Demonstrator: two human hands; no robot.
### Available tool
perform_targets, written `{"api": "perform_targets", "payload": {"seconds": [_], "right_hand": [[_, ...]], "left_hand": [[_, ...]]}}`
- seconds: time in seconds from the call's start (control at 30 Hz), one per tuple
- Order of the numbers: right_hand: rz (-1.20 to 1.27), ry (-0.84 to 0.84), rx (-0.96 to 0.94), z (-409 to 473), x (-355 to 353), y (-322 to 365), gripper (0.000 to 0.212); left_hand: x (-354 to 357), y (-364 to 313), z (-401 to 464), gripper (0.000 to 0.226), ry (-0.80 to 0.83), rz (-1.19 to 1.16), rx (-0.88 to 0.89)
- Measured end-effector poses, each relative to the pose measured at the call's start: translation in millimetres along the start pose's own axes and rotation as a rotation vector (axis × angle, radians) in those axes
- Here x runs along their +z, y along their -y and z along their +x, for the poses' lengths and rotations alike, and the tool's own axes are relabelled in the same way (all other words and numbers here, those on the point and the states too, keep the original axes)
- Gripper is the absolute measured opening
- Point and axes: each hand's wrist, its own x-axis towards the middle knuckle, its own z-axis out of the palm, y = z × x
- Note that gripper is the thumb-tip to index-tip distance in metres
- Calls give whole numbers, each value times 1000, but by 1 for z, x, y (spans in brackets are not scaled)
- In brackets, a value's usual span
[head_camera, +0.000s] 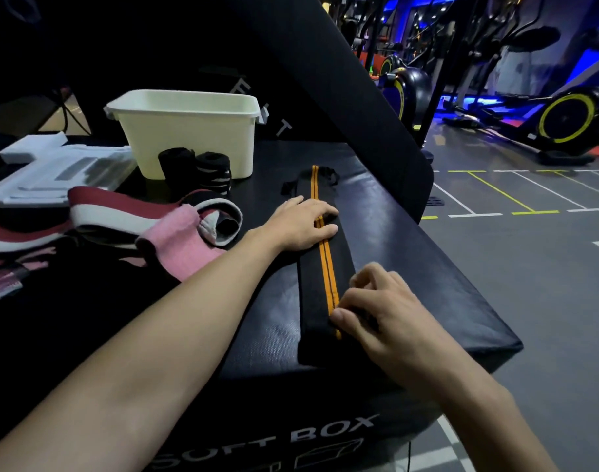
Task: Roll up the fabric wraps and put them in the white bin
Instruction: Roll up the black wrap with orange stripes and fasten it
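Right hand (376, 311) pinches the near end of the black wrap with orange stripes (322, 264). Left hand (300, 224) lies flat and open on its middle. Both rest on the black soft box (410, 240).

You are looking across a dim gym. Right in front of you sits a black padded box (410, 253) with "SOFT BOX" printed on its near side. Behind it, a broad black padded panel (342, 80) leans from the upper left down to the right. To your right the grey floor (529, 301) carries white and yellow-green painted lines forming boxes. Far right, you see a row of exercise machines (563, 120) with yellow-rimmed wheels, lit by blue light from the back of the room. More dark equipment frames stand beyond them. On your far left, white foam pieces (46, 172) rest on the dark surface.
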Motion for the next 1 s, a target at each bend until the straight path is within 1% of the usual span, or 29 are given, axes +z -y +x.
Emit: {"api": "perform_targets", "payload": {"seconds": [0.07,0.1,0.2,0.3,0.37,0.47,0.57,0.63,0.73,0.8,0.9,1.0], "right_hand": [[11,-68,-8,3,4,6,10],[-5,-103,-25,4,6,9,5],[-105,-231,-82,3,9,17,10],[-168,-341,-181,-5,12,18,2],[-183,-360,-234,-14,15,16,15],[-160,-333,-239,-25,16,11,25],[-166,-289,-218,-28,17,5,35],[-173,-288,-214,-25,19,3,37],[-177,-277,-223,-19,18,2,33],[-189,-230,-221,-14,12,3,33],[-184,-158,-166,-8,1,10,38],[-177,-79,-135,-5,-7,17,24]], "left_hand": [[-2,-2,-3,43,-62,-12,37],[-3,-3,-5,39,-91,-5,44],[-5,-7,-10,32,-146,25,14],[-7,-9,-13,33,-163,6,-46],[-8,-10,-14,33,-175,-35,-53],[-7,-10,-14,27,-219,-101,-61],[-7,-12,-16,24,-243,-92,-71],[-13,-13,-20,34,-190,-95,-71],[-20,-11,-28,65,33,-67,-64],[-21,-8,-30,72,119,-17,-62],[-22,-2,-29,74,112,-86,-44],[-22,-1,-28,74,107,-173,-49]]}}
